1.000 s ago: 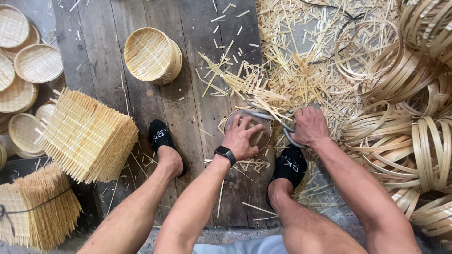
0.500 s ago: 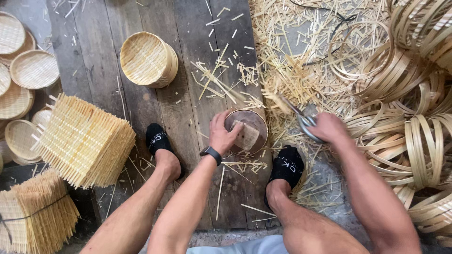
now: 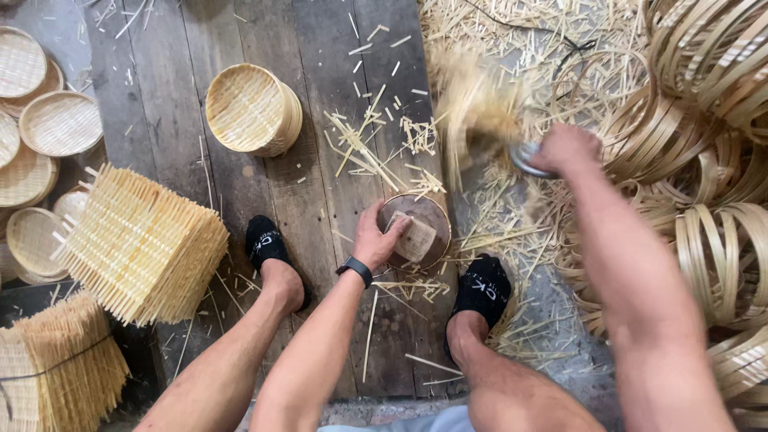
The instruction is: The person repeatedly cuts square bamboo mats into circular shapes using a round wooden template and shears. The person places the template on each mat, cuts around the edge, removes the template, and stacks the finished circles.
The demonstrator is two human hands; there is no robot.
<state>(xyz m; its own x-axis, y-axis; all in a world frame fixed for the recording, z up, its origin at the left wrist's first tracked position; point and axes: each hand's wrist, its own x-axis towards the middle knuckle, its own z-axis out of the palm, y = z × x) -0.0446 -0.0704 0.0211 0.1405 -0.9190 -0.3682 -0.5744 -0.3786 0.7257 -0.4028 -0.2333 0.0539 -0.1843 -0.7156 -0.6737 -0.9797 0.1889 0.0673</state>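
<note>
My left hand [image 3: 378,238] grips the rim of a small round bamboo-ringed piece [image 3: 418,231] with a wooden block inside it. The piece stands tilted on the dark plank floor [image 3: 320,96] between my feet. My right hand [image 3: 565,147] is up to the right over the bamboo scraps, closed on a grey metal tool [image 3: 524,159] that looks like scissors. A blurred tuft of bamboo slivers [image 3: 474,108] sits just left of that hand. A black watch [image 3: 354,270] is on my left wrist.
A round woven basket [image 3: 253,109] lies on the planks ahead. Square woven mats [image 3: 141,245] are stacked at the left, above a tied bundle [image 3: 56,376] and below shallow woven lids [image 3: 50,122]. Bamboo hoops [image 3: 716,152] pile up on the right. My feet wear black socks [image 3: 482,288].
My right hand has swung up and right, away from the round piece and out over the scraps, scattering slivers. My left hand has stayed on the round piece, now tilted up on the floor.
</note>
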